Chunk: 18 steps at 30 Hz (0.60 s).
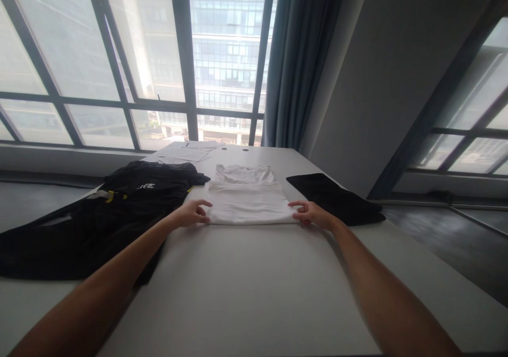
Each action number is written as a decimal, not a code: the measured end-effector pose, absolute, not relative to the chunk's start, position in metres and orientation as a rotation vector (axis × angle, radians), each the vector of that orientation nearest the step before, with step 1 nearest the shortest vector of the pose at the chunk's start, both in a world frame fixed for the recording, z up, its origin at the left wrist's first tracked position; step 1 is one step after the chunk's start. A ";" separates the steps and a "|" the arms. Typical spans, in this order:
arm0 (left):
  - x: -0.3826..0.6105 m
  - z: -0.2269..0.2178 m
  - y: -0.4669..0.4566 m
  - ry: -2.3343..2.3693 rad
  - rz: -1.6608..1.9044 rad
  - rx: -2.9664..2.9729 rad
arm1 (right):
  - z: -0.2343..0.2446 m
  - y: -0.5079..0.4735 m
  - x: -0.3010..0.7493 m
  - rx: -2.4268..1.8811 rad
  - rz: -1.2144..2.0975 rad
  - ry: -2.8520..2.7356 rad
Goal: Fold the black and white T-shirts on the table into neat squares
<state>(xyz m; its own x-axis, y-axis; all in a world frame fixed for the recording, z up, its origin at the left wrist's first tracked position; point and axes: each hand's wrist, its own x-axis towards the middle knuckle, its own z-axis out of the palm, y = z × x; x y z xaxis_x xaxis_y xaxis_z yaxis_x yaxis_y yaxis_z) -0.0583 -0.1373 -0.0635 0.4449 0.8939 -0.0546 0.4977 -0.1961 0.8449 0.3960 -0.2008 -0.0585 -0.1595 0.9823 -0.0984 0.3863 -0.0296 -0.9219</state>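
Note:
A folded white garment, seemingly a T-shirt (248,203), lies flat on the white table (246,288) with its near edge straight. At its near left corner is my left hand (191,213), fingers bent around the cloth's side edge and thumb low by the corner. My right hand (313,214) mirrors it at the near right corner, pinching the edge between thumb and fingers. The far part of the shirt is a single rumpled layer, with the folded section ending short of it. Exactly how much cloth sits between my fingertips is hard to see.
To the left, a loosely spread black garment (130,203) with white lettering and yellow details passes under my left forearm. A folded black cloth (337,198) lies at the right. Paper sheets (186,151) rest at the far end, before windows and a blue curtain (299,55).

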 end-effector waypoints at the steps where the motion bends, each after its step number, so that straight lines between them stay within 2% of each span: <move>1: -0.057 -0.064 -0.138 1.157 0.611 1.845 | -0.058 -0.201 0.395 -1.451 1.159 -1.603; 4: -0.052 -0.069 -0.138 1.113 0.670 1.824 | -0.056 -0.203 0.394 -1.416 1.133 -1.594; 10: -0.051 -0.069 -0.138 1.132 0.647 1.763 | -0.057 -0.203 0.395 -1.427 1.296 -1.613; 18: -0.054 -0.063 -0.131 1.342 0.645 1.673 | -0.061 -0.195 0.405 -1.517 1.231 -1.714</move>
